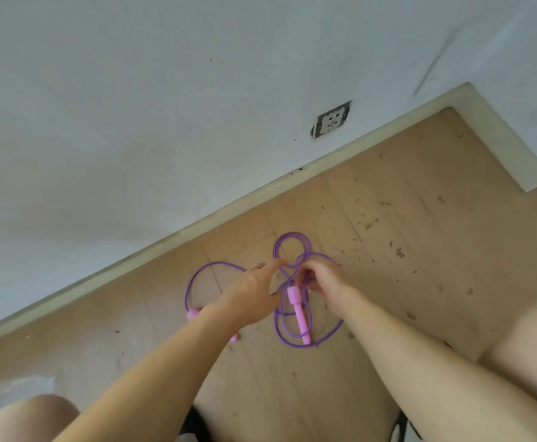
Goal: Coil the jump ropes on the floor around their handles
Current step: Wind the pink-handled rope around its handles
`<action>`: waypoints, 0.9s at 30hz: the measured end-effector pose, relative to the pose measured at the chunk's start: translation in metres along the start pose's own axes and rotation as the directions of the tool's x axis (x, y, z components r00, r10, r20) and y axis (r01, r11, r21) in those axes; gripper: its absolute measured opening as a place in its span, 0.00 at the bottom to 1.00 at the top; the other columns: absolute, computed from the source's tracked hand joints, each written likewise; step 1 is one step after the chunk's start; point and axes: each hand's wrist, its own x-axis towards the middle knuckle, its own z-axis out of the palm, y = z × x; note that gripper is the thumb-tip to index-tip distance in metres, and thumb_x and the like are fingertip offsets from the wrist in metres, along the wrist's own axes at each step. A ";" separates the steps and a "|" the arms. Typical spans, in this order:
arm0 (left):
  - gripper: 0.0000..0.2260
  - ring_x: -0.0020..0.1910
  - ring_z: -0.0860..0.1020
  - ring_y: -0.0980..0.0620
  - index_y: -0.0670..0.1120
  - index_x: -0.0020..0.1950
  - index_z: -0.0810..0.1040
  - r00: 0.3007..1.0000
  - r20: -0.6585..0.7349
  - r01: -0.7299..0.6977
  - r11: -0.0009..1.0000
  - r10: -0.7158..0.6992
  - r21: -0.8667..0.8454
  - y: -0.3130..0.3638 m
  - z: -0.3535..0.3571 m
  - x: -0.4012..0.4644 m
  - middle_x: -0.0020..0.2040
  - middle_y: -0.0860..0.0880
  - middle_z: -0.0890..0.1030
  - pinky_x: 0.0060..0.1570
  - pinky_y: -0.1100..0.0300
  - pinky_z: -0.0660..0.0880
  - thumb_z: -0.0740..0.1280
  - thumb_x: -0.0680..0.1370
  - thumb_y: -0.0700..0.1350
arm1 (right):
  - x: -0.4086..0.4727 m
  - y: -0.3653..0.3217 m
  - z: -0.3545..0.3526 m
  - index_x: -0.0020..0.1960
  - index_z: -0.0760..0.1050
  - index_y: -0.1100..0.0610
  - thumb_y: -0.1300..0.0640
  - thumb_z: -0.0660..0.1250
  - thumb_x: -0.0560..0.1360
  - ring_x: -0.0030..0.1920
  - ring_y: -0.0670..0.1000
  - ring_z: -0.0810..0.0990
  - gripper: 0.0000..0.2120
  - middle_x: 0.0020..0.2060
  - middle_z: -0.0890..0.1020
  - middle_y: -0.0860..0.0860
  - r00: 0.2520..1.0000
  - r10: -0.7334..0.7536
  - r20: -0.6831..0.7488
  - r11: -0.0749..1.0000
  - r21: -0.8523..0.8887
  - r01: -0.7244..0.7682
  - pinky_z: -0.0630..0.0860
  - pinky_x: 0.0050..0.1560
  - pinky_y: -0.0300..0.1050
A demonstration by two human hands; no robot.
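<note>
A light brown wood-plank floor [404, 218] fills the lower right of the view, scattered with small dark specks and bits of debris [399, 252]. A pale grey-white painted wall [133, 106] rises behind it, meeting the floor along a cream-coloured baseboard [197, 223] that runs diagonally and turns a corner at the upper right. A white square wall socket [331, 119] with a rough dark edge sits low on the wall, just above the baseboard.

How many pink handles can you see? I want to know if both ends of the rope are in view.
2: one handle lies between the hands; the other handle lies left, mostly hidden under the left forearm.
</note>
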 end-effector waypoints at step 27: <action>0.14 0.38 0.77 0.41 0.44 0.39 0.68 0.871 -0.460 -0.198 0.980 0.170 -0.013 0.071 -0.108 -0.163 0.33 0.46 0.72 0.41 0.49 0.75 0.61 0.81 0.51 | -0.259 -0.189 -0.069 0.38 0.69 0.55 0.61 0.63 0.74 0.21 0.48 0.58 0.07 0.23 0.65 0.48 0.680 -0.706 -0.198 0.668 0.134 0.732 0.59 0.24 0.40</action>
